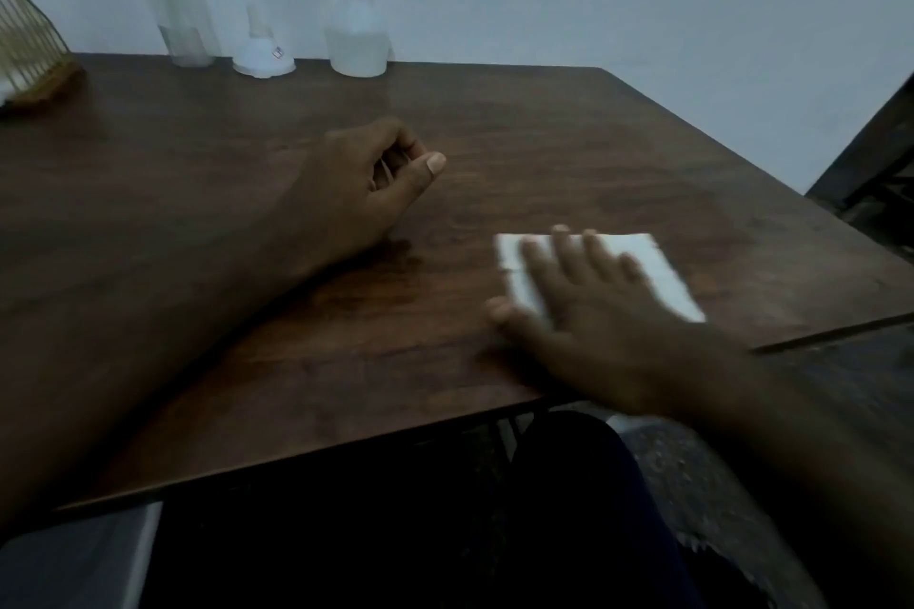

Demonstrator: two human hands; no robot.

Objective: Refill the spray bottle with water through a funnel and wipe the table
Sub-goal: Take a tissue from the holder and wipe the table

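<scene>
Spray bottle (356,15): one, clear, upright at the far edge of the table (222,312), against the pale wall, a little left of centre. Cloudy liquid in its lower part, trigger head blurred at the top of the view. Just left of it, one white funnel (262,52), mouth down on the wood, spout up, a small label on its side. Further left, one tall clear container (185,15), upright, a little liquid at its base, top cut off by the frame. All three in a row along the far edge, near one another but apart. At the far left corner, one gold wire rack (29,40), partly out of view.

One white folded cloth (667,277), flat on the table toward its near right edge, well apart from the spray bottle. Two hands in view. Right hand (588,312) flat on the cloth, fingers spread and straight, pressing down, gripping nothing; blurred. Left hand (356,185) resting on its side on the wood near the middle, fingers loosely curled, thumb out, holding nothing, apart from the cloth and to its left. One dark chair (870,173) beyond the right edge of the table.
</scene>
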